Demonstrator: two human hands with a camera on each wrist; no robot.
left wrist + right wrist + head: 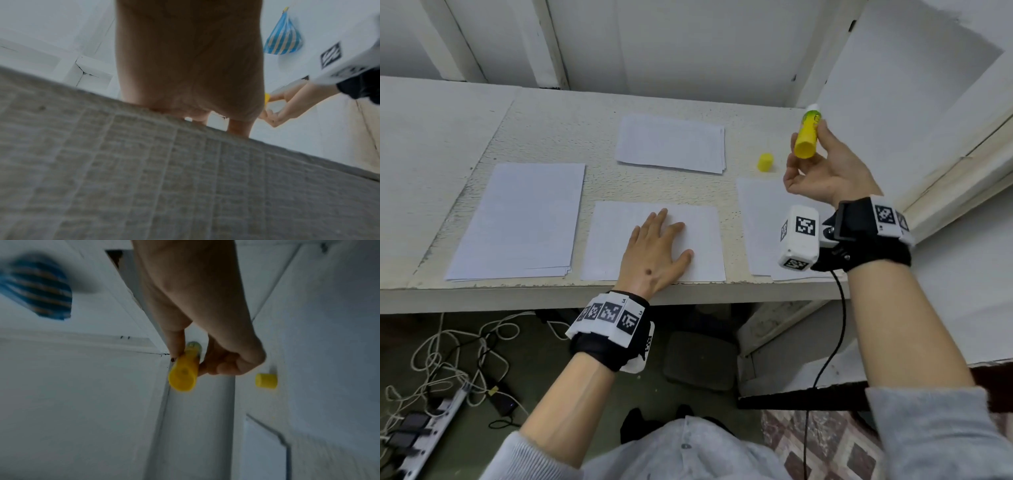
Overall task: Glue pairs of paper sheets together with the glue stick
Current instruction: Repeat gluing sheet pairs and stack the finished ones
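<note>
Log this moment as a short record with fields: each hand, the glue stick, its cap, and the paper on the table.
left hand: flat, fingers straight, pressing on the centre sheet
right hand: raised above the table, gripping the glue stick
glue stick: yellow, uncapped, white tip pointing up and away, base toward the camera
cap: yellow, standing on the table, apart from the stick
paper: left stack, far stack, right sheets partly hidden by the right wrist
</note>
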